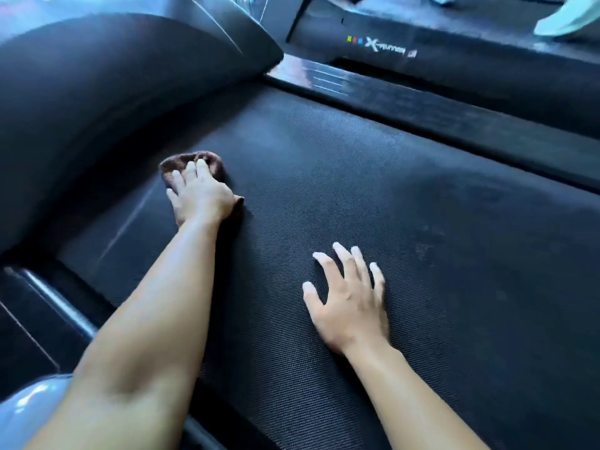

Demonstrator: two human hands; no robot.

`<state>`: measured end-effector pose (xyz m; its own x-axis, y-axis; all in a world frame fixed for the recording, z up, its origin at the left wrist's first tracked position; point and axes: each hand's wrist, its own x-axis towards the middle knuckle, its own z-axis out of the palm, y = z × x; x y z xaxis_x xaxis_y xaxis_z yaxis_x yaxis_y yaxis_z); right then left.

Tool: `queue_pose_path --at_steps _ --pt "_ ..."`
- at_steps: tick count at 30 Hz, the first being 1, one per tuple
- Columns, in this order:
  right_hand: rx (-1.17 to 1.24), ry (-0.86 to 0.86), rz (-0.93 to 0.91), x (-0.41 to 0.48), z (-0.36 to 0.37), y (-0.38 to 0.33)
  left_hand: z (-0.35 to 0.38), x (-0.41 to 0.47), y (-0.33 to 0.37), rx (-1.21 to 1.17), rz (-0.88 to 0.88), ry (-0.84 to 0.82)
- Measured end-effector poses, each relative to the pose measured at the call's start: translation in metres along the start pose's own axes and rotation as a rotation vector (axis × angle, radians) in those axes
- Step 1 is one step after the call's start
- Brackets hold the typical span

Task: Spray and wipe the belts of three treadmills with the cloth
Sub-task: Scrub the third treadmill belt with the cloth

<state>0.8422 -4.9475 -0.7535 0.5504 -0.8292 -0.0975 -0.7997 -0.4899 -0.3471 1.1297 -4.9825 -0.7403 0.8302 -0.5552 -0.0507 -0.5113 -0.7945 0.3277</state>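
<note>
My left hand (199, 193) lay flat on the brown cloth (194, 164), fingers spread w/ the palm pressing it onto the belt (373, 177), near the front end just beside the curved motor cover (97, 92). Not pinched, just pinned under the palm. My right hand (350, 303) was empty, fingers splayed open on the belt, bracing me.

Cloth looked soft, light and limp, prob. bunches up if pushed by an edge, so best held by palm pressure over its middle. Belt was ribbed and grippy, so drag likely.

Room: lots of bare belt to the right. The cover hemmed in the left. The side rail (454, 118) bounded the far edge, next treadmill (422, 37) beyond it. No spray bottle in sight.
</note>
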Motion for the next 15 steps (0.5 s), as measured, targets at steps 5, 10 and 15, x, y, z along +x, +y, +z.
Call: queue_pose_path --at_steps 5,10,15 --pt "-0.038 0.14 0.148 0.049 -0.017 0.026 -0.002 0.061 0.007 0.014 -0.044 0.005" --pt "-0.086 0.121 0.321 0.089 -0.026 0.063 0.002 0.11 0.024 0.068 0.018 -0.031" --pt "-0.101 0.15 0.348 0.096 -0.02 0.061 0.021 0.116 0.075 0.06 0.318 -0.043"
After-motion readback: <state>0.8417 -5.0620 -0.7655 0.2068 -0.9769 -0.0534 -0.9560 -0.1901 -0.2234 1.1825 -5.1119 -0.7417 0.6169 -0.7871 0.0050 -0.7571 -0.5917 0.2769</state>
